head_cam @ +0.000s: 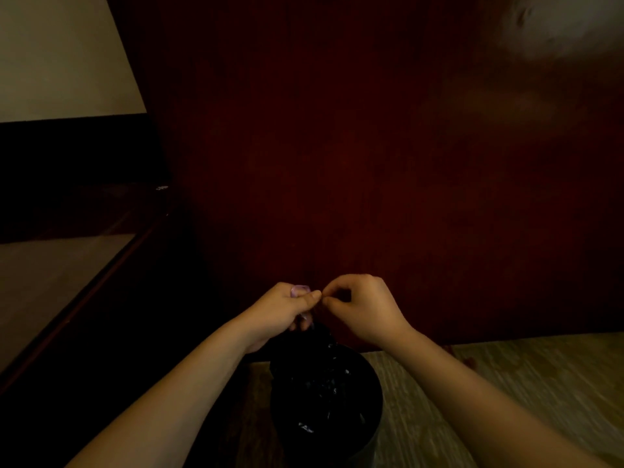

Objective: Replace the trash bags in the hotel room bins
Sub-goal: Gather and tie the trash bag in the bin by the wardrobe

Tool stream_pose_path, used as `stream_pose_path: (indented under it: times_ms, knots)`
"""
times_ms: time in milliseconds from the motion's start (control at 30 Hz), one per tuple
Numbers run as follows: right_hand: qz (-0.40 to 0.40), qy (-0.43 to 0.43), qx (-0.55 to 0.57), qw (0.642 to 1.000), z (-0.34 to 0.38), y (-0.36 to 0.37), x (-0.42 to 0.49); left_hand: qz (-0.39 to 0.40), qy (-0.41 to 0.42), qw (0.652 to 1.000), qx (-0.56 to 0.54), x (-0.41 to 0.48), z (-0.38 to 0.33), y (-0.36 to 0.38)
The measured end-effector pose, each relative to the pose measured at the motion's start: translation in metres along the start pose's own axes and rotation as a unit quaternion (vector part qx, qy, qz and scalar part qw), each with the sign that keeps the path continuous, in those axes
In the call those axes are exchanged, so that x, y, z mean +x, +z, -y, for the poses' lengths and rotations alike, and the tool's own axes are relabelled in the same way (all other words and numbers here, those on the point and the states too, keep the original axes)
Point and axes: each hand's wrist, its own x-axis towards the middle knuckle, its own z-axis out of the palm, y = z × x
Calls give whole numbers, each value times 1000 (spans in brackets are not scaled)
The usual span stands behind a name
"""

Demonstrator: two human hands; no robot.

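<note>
A round dark bin (369, 430) stands on the floor below my hands, lined with a black trash bag (324, 383). The bag's top is gathered and drawn up above the bin. My left hand (287, 310) grips the gathered neck of the bag, its fingers curled round it. My right hand (363, 307) is level with it, thumb and forefinger pinching a thin edge of the bag. The fingertips of both hands nearly meet. The room is dim and the bag's folds are hard to make out.
A dark red wooden panel (354, 163) rises directly behind the bin. The floor (506, 383) to the right is pale and wood-patterned. At the left run a dark ledge (77, 312) and a light wall (57, 62).
</note>
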Motion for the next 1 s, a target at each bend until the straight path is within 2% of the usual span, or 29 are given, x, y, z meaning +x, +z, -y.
stream_pose_path:
  times_ms: [67,167,300,400,433,467,533,567,600,667,733,833,1000]
  knots:
    - [-3,11,26,1000,-2,2,-5,30,-10,999,-39,-2,-3,-1]
    - [23,-6,58,998,-8,9,-16,13,-17,997,-77,0,-6,-5]
    - [62,-23,48,997,-16,13,-22,-14,-2,999,38,-1,-10,-9]
    - [30,0,91,995,-17,14,-16,-41,87,979,179,-2,-12,-7]
    - [22,24,124,992,-16,16,-13,-50,139,952,269,-2,-12,-7]
    - [22,48,160,986,-13,17,-10,-62,203,906,368,-2,-11,-9]
    - [27,82,210,974,-8,21,-2,-92,336,792,501,-1,-5,-13]
    - [32,95,224,969,-6,23,2,-104,383,748,532,-1,0,-14]
    - [44,107,232,966,-2,23,5,-119,422,717,541,-1,6,-15]
    - [78,124,272,951,3,20,10,-159,464,685,538,-3,13,-13]
    - [104,125,336,928,9,14,12,-206,471,677,526,-4,14,-12]
    - [62,111,361,924,10,9,16,-260,456,691,497,-3,12,-12]
    - [-35,123,405,905,2,7,19,-283,419,767,395,4,19,-5]
